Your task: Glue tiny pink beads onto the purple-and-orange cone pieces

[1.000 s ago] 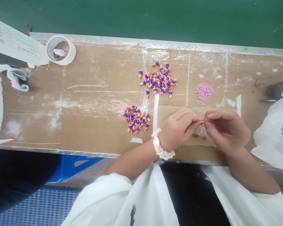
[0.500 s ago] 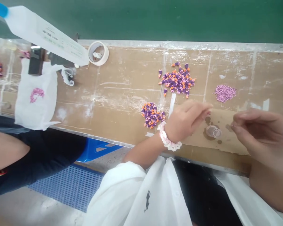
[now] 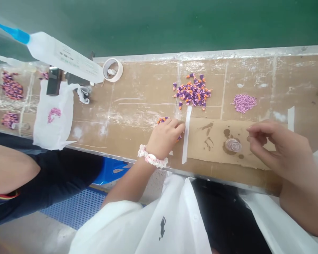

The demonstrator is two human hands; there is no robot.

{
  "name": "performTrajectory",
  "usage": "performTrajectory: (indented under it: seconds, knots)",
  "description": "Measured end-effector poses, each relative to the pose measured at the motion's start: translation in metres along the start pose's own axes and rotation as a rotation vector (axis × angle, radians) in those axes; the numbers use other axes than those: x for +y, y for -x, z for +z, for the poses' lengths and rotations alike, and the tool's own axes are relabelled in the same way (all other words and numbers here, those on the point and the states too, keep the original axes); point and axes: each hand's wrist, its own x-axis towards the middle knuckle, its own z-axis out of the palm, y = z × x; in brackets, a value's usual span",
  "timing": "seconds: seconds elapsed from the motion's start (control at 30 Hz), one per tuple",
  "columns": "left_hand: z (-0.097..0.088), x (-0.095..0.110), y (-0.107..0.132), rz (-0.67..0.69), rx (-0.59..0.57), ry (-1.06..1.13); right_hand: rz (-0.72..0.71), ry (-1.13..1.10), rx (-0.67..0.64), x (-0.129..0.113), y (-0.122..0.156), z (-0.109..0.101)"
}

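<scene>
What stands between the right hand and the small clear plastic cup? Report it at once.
Nothing visible does. The right hand hovers beside the small clear round plastic cup, with only a stained brown cardboard sheet beneath the gap.

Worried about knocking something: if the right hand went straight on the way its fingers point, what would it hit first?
Probably the small clear cup on the cardboard, though the right hand's height above it is unclear.

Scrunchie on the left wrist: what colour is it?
The scrunchie is white with pink patches; the head view, the only one, shows it.
</scene>
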Motion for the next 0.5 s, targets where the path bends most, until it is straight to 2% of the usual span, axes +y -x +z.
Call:
performTrajectory:
  seconds: [0.2,0.3,0.4,0.5]
  knots:
    - [0.004,-0.007,-0.010,0.142,0.008,-0.103,-0.015,-0.008,0.024,0.005,-0.002,0.001]
    - [0.003,-0.012,-0.019,0.148,0.049,-0.027,-0.014,0.004,0.020,0.006,-0.002,0.003]
    - [0.001,-0.010,-0.027,0.101,0.175,0.302,-0.023,0.016,0.005,0.009,-0.003,0.004]
    - [-0.006,0.002,-0.035,0.044,0.272,0.911,-0.049,0.012,0.001,0.012,-0.005,0.006]
